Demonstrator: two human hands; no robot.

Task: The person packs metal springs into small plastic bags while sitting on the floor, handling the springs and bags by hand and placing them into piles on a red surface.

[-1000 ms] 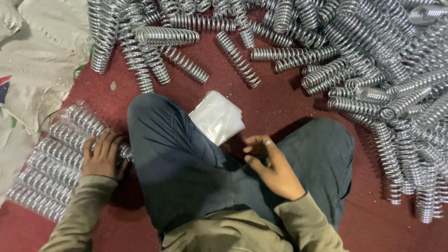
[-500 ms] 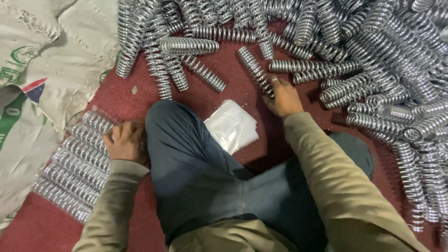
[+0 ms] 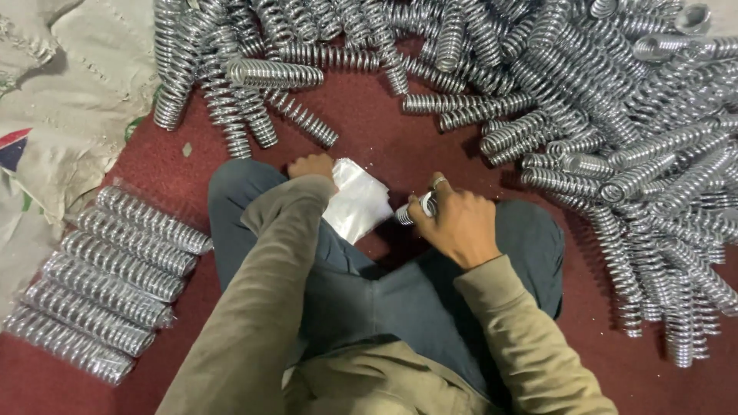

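I sit cross-legged on a dark red floor. My right hand is closed around a shiny metal coil spring, whose end pokes out toward a stack of clear plastic bags lying on my leg. My left hand reaches across my knee and touches the far corner of those plastic bags; its fingers are mostly hidden behind my sleeve.
A big heap of loose coil springs covers the floor ahead and to the right. A neat row of bagged springs lies at my left. Woven sacks lie at far left.
My right hand picked a spring from the heap and brought it back to my lap. My left hand left the bagged springs at the left and moved onto the plastic bags.
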